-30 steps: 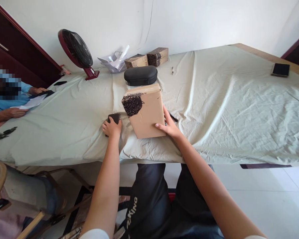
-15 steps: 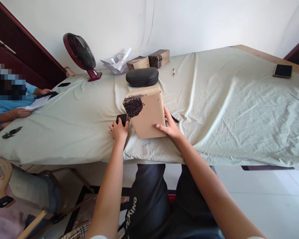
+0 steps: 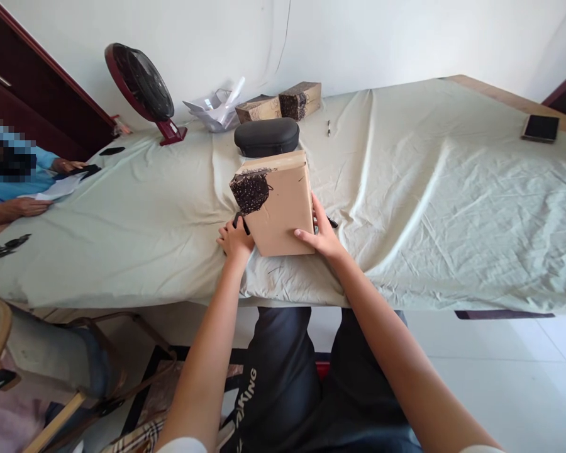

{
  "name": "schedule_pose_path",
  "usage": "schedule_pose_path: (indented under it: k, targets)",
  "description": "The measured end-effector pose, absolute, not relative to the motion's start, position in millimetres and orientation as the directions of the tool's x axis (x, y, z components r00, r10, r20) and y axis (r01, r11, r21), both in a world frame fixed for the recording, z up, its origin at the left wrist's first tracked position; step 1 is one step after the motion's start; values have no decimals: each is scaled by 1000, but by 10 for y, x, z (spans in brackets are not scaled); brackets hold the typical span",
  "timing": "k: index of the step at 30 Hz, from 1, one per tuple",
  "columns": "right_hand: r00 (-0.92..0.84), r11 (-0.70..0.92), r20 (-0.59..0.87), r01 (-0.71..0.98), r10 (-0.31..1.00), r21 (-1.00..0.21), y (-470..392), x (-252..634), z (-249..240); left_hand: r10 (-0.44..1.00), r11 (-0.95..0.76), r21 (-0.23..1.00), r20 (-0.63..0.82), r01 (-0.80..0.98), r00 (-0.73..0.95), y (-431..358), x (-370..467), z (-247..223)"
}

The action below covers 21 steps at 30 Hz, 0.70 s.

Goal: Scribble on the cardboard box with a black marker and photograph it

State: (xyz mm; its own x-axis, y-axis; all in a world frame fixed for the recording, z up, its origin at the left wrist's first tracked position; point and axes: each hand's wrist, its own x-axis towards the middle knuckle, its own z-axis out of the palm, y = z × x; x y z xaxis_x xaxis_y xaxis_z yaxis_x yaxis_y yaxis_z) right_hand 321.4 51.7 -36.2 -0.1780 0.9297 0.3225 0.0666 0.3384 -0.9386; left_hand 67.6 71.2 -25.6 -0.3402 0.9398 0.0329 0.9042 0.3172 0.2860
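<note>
A tan cardboard box (image 3: 283, 211) with a dark scribbled patch on its left corner stands near the table's front edge. My right hand (image 3: 324, 234) grips its right side, thumb on the near face and fingers behind. At the box's lower left, my left hand (image 3: 236, 240) is closed over a small black object (image 3: 240, 221), mostly hidden by the fingers and the box. Just behind the box lies a black oval case (image 3: 266, 137). Part of a black item (image 3: 332, 223) shows beside my right hand.
The cloth-covered table (image 3: 405, 189) holds a red fan (image 3: 144, 88), a plastic basket (image 3: 216, 113), two scribbled boxes (image 3: 300, 100), a pen (image 3: 329, 128) and a black tablet-like item (image 3: 540, 128). A person in blue (image 3: 47, 165) holds papers at the left. A chair (image 3: 51, 352) stands below.
My left hand has moved right with the small black object, which is now partly behind the box's lower left. The camera view has shifted slightly.
</note>
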Motion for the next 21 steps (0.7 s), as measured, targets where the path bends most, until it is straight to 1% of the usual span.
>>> schedule_pose_path:
  k: [5, 8, 10, 11, 12, 13, 14, 15, 16, 17, 18, 21]
  targets:
    - [-158, 335, 321, 74, 934, -939, 518, 3225, -372, 933, 309, 375, 59, 874, -356, 711, 646, -211]
    - [-143, 334, 321, 75, 936, -940, 520, 3238, -381, 918, 281, 480, 118, 831, -378, 750, 575, -145]
    - [-137, 343, 330, 85, 934, -936, 531, 3245, -386, 920, 211, 567, 160, 796, -358, 768, 507, -62]
    - [-140, 358, 344, 91, 928, -929, 537, 3249, -383, 934, 116, 652, 186, 749, -306, 765, 475, -8]
    - [-147, 382, 367, 96, 919, -919, 539, 3258, -373, 949, -24, 753, 224, 658, -222, 751, 451, 50]
    - [-161, 413, 395, 102, 905, -905, 537, 3274, -352, 953, -183, 840, 278, 511, -116, 727, 435, 112]
    - [-181, 447, 425, 106, 887, -888, 528, 3299, -318, 937, -326, 888, 349, 324, -13, 694, 432, 172]
    - [-204, 480, 453, 107, 868, -871, 510, 3337, -270, 905, -426, 894, 420, 139, 69, 657, 440, 227]
    - [-230, 504, 472, 106, 851, -857, 484, 3390, -209, 873, -478, 879, 474, 6, 119, 620, 460, 273]
    - [-253, 518, 481, 102, 839, -850, 451, 3455, -137, 852, -502, 863, 504, -52, 139, 589, 489, 307]
    - [-267, 524, 486, 94, 832, -847, 413, 3530, -57, 842, -521, 851, 525, -70, 121, 568, 525, 326]
    - [-252, 537, 508, 60, 824, -841, 320, 3755, 180, 835, -550, 833, 549, -58, -23, 566, 659, 293]
